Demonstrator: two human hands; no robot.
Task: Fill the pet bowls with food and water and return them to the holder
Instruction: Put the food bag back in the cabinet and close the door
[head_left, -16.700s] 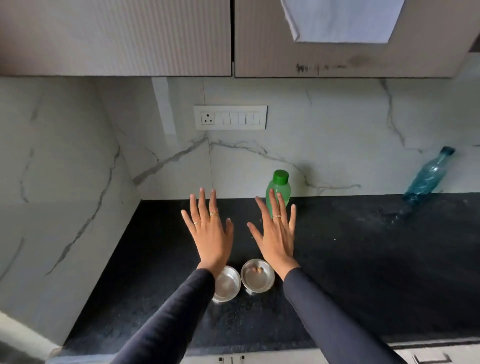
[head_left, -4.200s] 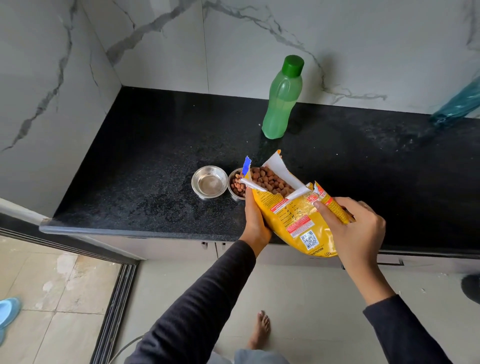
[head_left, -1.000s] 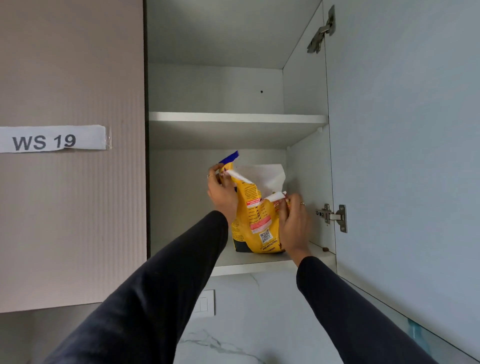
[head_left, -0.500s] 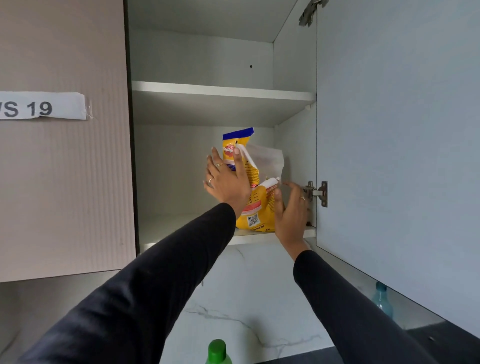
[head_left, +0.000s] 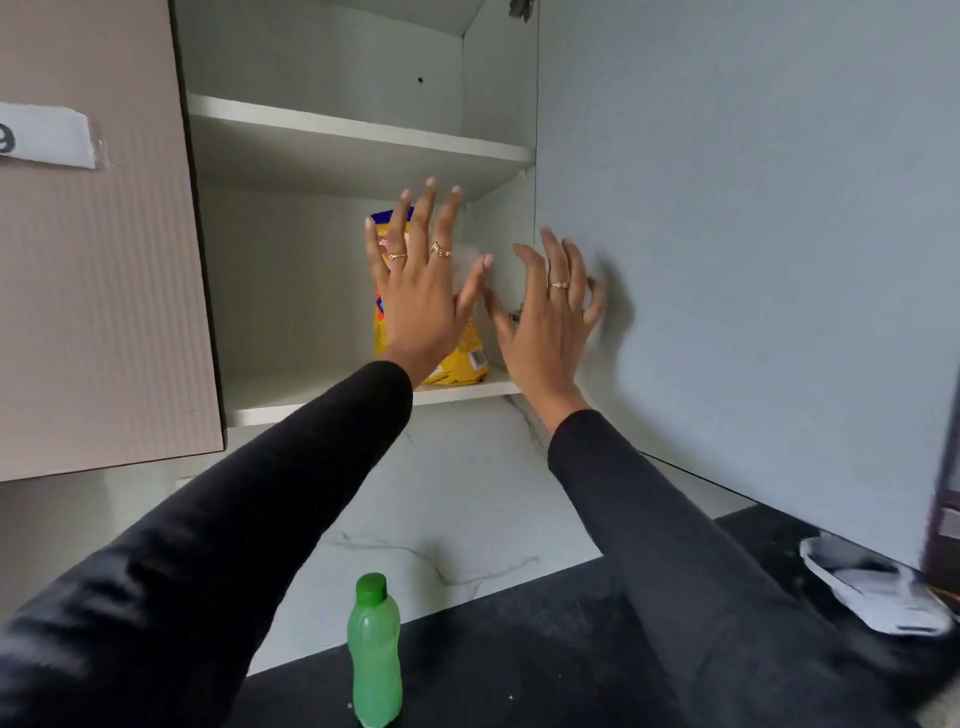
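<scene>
Both hands (head_left: 485, 306) open, empty, before shelved food bag (head_left: 457, 358).

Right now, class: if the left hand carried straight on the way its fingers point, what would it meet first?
Probably the yellow pet food bag standing on the lower cabinet shelf, directly behind the open left hand; depth is unclear.

A: Where is the food bag (head_left: 470, 358)?
B: In the open cabinet, on the lower shelf (head_left: 291, 400), toward its right end, behind the left hand (head_left: 421, 306).
A: And the right hand (head_left: 545, 322)?
B: Just right of the left, before the open cabinet door (head_left: 753, 234).
A: Below?
B: A bottle (head_left: 375, 670) stands on the counter (head_left: 519, 649), before the wall.
</scene>
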